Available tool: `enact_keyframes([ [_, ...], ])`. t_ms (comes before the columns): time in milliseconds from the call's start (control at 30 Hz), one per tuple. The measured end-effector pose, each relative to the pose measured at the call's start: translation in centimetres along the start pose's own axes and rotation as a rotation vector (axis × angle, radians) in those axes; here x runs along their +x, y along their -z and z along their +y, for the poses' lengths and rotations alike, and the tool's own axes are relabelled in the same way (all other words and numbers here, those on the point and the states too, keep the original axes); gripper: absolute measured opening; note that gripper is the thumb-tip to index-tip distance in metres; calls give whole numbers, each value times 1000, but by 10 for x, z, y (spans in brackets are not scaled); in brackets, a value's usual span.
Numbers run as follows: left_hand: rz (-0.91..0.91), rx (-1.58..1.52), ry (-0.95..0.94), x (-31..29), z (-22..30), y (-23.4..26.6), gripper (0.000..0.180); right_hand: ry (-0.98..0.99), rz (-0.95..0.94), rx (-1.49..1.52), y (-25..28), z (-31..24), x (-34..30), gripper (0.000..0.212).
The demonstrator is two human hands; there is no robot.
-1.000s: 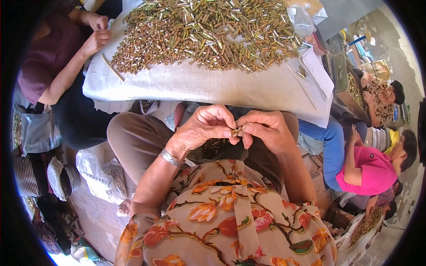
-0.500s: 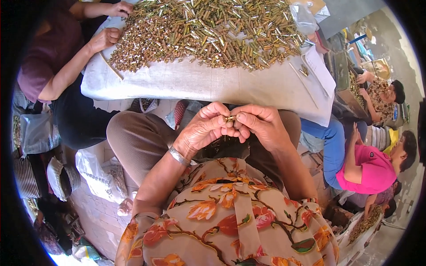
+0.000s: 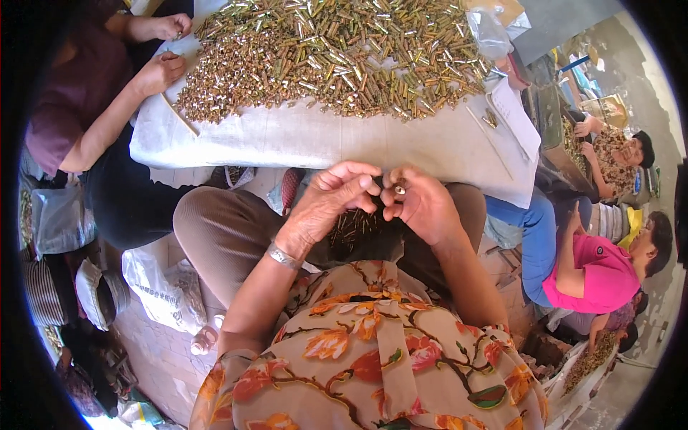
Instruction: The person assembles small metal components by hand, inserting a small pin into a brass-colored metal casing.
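Observation:
Above my lap, my right hand (image 3: 423, 208) is closed around a small brass-coloured metal sleeve (image 3: 400, 190), its round open end facing up from the fingertips. Just beside it, my left hand (image 3: 330, 201) has thumb and forefinger close together in a pinch; whether something small sits in it is hidden. A narrow gap parts the two hands. Under them, several thin brass-coloured pieces (image 3: 352, 228) lie on something dark in my lap. Beyond the hands, a large heap of brass-coloured tubes and short rings (image 3: 344, 57) covers much of the cloth-topped table (image 3: 287, 136).
A co-worker's hands (image 3: 161, 72) work at the table's left edge, near a thin stick (image 3: 178, 115). Paper sheets (image 3: 514, 118) and another stick (image 3: 491, 140) lie at the right. White plastic bags (image 3: 161, 287) stand on the floor at left. Other people sit at right, one in pink (image 3: 595, 272).
My hands have drawn slightly apart from the shared hold on the brass-coloured piece. The right hand has turned, showing the sleeve's end. The co-worker's hands have moved left, off the heap's edge.

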State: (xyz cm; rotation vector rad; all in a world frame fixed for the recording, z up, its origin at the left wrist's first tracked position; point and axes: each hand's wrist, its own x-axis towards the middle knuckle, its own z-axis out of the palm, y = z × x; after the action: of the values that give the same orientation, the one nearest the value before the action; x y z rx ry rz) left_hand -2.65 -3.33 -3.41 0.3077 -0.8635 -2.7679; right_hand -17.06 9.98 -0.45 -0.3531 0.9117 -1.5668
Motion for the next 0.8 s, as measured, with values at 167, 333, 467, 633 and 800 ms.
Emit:
enact_keyframes([
  [167, 571, 1377, -465, 28, 43, 15, 18, 4, 302, -191, 29, -29, 44, 19],
  [333, 667, 1762, -683, 67, 60, 41, 20, 621, 583, -1652, 59, -39, 100, 13],
  [467, 603, 1911, -616, 72, 60, 48, 16, 546, 589, -1777, 47, -33, 104, 14],
  [633, 578, 2038, -658, 72, 61, 41, 14, 518, 558, -1812, 42, -32, 101, 12],
  [800, 510, 2100, -554, 80, 64, 35, 12, 635, 527, -1722, 50, -36, 93, 24],
])
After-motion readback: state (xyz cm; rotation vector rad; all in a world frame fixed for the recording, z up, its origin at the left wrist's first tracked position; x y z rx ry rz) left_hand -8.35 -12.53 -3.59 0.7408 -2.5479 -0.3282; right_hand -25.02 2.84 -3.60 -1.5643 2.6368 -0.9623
